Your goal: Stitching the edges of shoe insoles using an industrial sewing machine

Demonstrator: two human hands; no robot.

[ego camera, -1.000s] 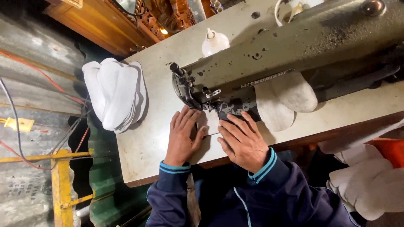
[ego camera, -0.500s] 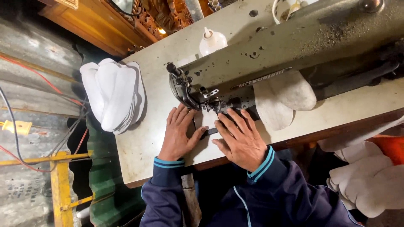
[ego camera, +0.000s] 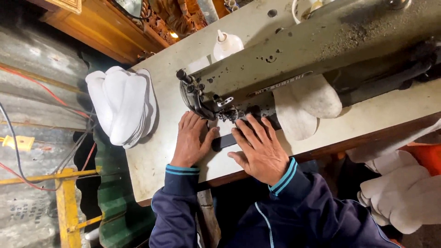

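A grey-green industrial sewing machine [ego camera: 321, 50] stands on a pale worktable [ego camera: 151, 160]. My left hand [ego camera: 190, 140] lies flat on the table just left of the needle area, fingers spread. My right hand [ego camera: 259, 149] lies flat to the right of it, fingers pointing at the presser foot. Between the two hands a dark strip [ego camera: 227, 140] lies on the table under the needle; both hands press beside or on it. White fabric pieces [ego camera: 303, 105] rest under the machine arm, beyond my right hand.
A stack of white fabric pieces [ego camera: 121, 108] sits at the table's left edge. A white squeeze bottle [ego camera: 226, 45] stands behind the machine. More white pieces [ego camera: 404, 197] lie at lower right. Yellow metal framing [ego camera: 66, 206] and cables are at the left.
Both hands stay flat by the needle and have shifted only slightly; the right hand's fingers have edged forward toward the presser foot. The view has moved a little.
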